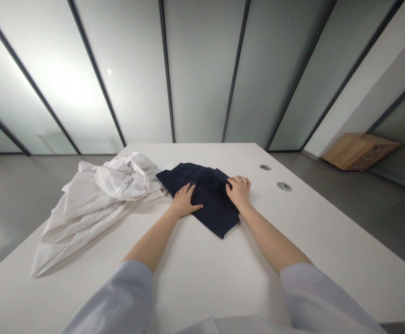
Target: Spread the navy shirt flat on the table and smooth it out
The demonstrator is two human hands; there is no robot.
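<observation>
A dark navy piece of cloth [209,204], perhaps a folded garment, lies rumpled on the white table [202,278], one corner pointing toward me. My left hand [184,202] rests flat on its near left part, fingers spread and thumb stretched to the right. At the cloth's right edge, my right hand [240,189] has bent fingers and seems to pinch the fabric there; the fingertips are partly hidden. Left of the navy cloth is a crumpled white cloth [118,181], its far right part touching or close to the navy one.
The white cloth drapes over the table's left edge area. Two round cable grommets [284,186] are set in the tabletop on the right. Beyond the table stands a frosted glass partition [202,69]. A wooden cabinet [353,150] sits on the floor at far right.
</observation>
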